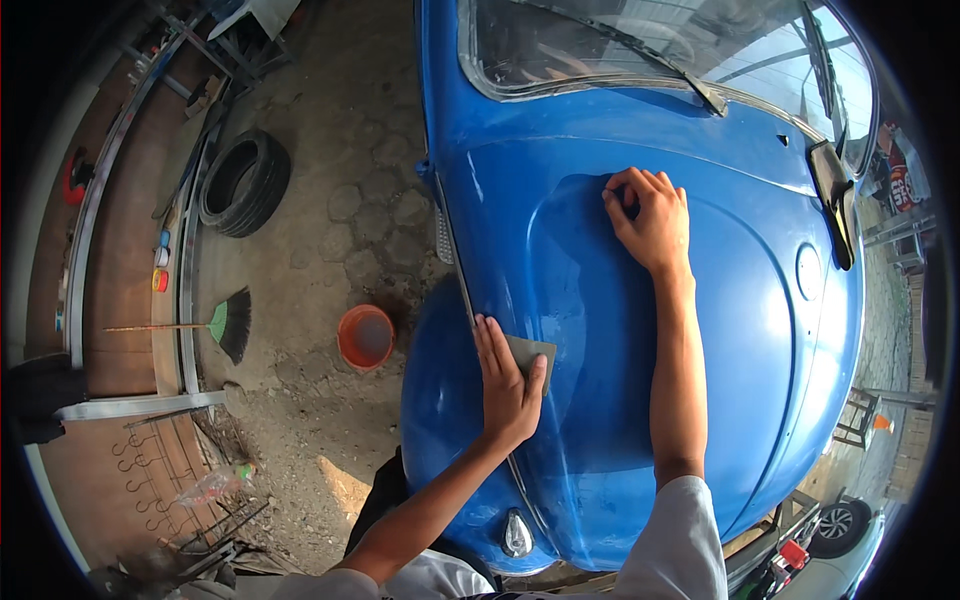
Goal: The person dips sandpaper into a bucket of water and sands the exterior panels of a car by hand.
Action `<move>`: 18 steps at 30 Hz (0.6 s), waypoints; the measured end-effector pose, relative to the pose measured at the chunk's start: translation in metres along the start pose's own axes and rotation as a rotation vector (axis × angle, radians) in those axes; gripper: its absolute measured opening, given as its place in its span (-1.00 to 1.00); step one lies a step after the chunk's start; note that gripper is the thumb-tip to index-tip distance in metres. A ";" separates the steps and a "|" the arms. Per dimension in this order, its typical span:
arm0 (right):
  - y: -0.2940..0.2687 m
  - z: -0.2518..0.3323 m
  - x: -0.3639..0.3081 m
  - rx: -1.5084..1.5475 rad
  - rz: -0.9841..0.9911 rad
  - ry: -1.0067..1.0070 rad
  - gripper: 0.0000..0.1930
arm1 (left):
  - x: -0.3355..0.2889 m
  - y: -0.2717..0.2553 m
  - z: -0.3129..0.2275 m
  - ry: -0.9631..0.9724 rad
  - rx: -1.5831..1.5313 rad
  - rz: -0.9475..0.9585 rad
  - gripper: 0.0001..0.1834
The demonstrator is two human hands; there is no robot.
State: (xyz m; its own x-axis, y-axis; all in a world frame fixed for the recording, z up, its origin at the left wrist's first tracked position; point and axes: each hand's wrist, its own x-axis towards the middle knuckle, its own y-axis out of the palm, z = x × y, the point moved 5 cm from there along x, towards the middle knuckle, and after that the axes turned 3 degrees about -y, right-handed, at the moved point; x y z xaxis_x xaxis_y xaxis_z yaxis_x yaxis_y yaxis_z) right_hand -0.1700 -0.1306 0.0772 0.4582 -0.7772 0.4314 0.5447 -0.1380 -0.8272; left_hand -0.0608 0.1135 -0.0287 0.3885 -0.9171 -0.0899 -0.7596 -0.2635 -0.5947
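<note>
- The blue car (610,340) fills the middle, its curved front lid below the windshield.
- A black tire (245,184) lies on the ground to the left, well apart from the car.
- An orange bucket (366,337) stands on the ground near the front fender.
- The right hand (655,220) is over the lid, fingers curled; whether they pinch anything cannot be told.
- The left hand (512,385) grips the gray sheet, fingers extended, thumb across it.
- The gray sheet (525,352) is at the lid's left edge.
</note>
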 end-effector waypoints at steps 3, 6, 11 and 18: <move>-0.005 -0.004 0.006 -0.033 -0.015 -0.034 -0.89 | 0.024 -0.008 -0.002 0.114 -0.046 -0.025 -0.08; -0.007 -0.016 0.010 -0.002 -0.065 0.024 -0.88 | 0.040 -0.006 -0.001 0.196 -0.084 -0.113 -0.07; -0.005 -0.003 0.009 -0.133 -0.077 -0.054 -0.84 | 0.056 -0.007 0.004 0.184 -0.184 -0.123 -0.12; 0.056 0.169 -0.154 -0.320 0.198 -0.146 -0.65 | -0.087 -0.039 0.148 -0.159 -0.123 -0.251 -0.33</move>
State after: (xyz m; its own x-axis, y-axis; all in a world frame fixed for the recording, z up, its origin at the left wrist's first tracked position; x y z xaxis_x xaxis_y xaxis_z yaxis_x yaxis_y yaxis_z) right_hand -0.0913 0.0857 0.0253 0.6394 -0.7159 0.2803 0.2004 -0.1968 -0.9598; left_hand 0.0122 0.2480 -0.1155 0.6408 -0.7633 -0.0821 -0.6836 -0.5187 -0.5135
